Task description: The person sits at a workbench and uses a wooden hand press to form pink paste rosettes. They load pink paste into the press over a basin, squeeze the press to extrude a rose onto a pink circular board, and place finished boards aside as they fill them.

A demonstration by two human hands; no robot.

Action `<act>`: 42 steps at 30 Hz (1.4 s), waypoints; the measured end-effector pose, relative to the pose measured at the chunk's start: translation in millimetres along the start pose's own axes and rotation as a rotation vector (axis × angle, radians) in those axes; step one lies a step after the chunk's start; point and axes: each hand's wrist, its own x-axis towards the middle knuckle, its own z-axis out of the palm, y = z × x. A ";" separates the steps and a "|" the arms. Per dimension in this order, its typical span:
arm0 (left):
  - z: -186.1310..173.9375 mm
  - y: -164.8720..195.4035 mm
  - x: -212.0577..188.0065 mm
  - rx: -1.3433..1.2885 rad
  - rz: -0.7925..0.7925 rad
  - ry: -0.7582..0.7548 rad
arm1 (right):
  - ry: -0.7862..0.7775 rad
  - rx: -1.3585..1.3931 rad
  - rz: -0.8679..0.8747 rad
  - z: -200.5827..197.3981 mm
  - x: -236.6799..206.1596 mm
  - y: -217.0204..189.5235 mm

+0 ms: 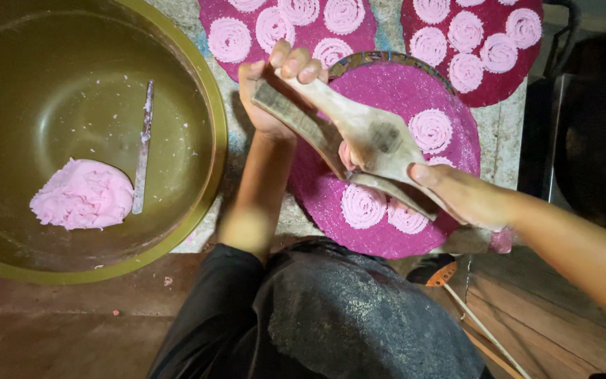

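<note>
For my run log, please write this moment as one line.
left hand: grips wooden press | right hand: grips press lower handle | under press: magenta round mat with pink spirals | bowl: pink dough, knife

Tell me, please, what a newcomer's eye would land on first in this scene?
Probably the wooden press at the centre, gripped by the left hand and the right hand over a round magenta mat dotted with pale pink spirals. Next, the big olive bowl at the left, holding a lump of pink dough and a thin stick.
</note>
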 end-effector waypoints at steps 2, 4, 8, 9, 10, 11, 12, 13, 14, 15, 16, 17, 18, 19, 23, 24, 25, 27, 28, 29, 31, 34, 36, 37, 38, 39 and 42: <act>-3.4 -2.4 -1.3 0.027 0.039 -0.020 | 0.008 -0.025 0.057 2.1 -2.3 -3.1; -1.7 -9.2 1.5 0.040 0.065 -0.030 | 0.006 -0.014 0.059 0.8 -7.6 -7.2; 15.0 -12.4 14.9 0.038 0.044 -0.011 | 0.070 -0.022 -0.203 -4.1 -13.0 -18.0; 21.2 -8.1 18.2 0.042 0.023 -0.003 | 0.079 -0.024 -0.241 -3.0 -12.2 -20.4; 27.7 -2.6 19.7 0.054 0.017 -0.011 | 0.088 -0.025 -0.280 -0.6 -11.7 -21.8; 34.4 4.4 20.0 0.068 0.009 -0.021 | 0.088 -0.037 -0.281 2.4 -11.4 -22.7; 40.6 7.9 19.3 0.081 0.000 -0.031 | 0.088 -0.049 -0.282 6.3 -12.2 -22.6; 46.0 7.6 16.6 0.086 0.022 -0.025 | 0.088 -0.059 -0.282 9.9 -14.4 -21.9; 50.9 6.2 12.3 0.093 0.043 -0.018 | 0.086 -0.019 -0.251 13.0 -18.6 -20.4; 54.3 3.8 9.4 0.100 0.064 -0.012 | 0.083 0.020 -0.221 15.2 -24.4 -18.7; 56.3 -1.5 7.7 0.084 0.061 0.004 | 0.078 0.058 -0.189 16.0 -29.4 -17.8; 57.2 -8.5 7.0 0.069 0.060 0.020 | 0.085 0.024 -0.181 14.3 -34.4 -17.8; 57.4 -14.3 7.6 0.052 0.059 0.035 | 0.092 -0.011 -0.172 10.0 -40.4 -18.6; 56.9 -18.7 9.6 0.053 0.059 0.040 | 0.097 -0.047 -0.162 6.5 -43.9 -20.6; 55.0 -10.5 25.6 0.061 0.026 -0.009 | 0.188 -0.103 -0.254 3.7 -38.0 -34.9; 56.5 -2.2 26.7 0.065 0.008 -0.037 | 0.185 -0.117 -0.266 8.3 -32.2 -38.8; 58.6 4.5 24.6 0.065 0.014 -0.042 | 0.182 -0.130 -0.278 13.4 -27.8 -40.9; 63.6 15.0 17.1 0.065 0.021 -0.049 | 0.160 -0.058 -0.287 26.7 -23.4 -40.9; 66.0 15.7 11.0 0.073 0.028 -0.024 | 0.148 -0.020 -0.292 31.4 -24.2 -39.3; 68.3 14.1 3.2 0.082 0.035 0.002 | 0.119 0.003 -0.260 34.3 -27.1 -36.6; 68.1 6.0 -2.0 0.094 0.060 0.034 | 0.058 0.047 -0.196 35.1 -36.4 -30.3; 60.9 -19.1 1.9 0.080 0.080 0.035 | 0.155 -0.083 -0.061 24.1 -49.3 -24.6; 56.1 -25.7 10.8 0.044 0.047 0.014 | 0.220 -0.028 -0.076 17.3 -52.1 -24.4; 54.7 -22.9 16.3 0.046 0.036 -0.014 | 0.255 -0.002 -0.083 15.3 -50.9 -25.4; 53.9 -19.2 23.0 0.048 0.024 -0.040 | 0.263 0.023 -0.148 15.2 -47.6 -27.2; 53.9 -15.8 29.2 0.050 0.012 -0.066 | 0.269 0.048 -0.213 17.1 -42.3 -29.3; 60.8 7.3 34.2 0.086 -0.020 -0.093 | 0.298 0.003 -0.277 30.3 -27.1 -35.3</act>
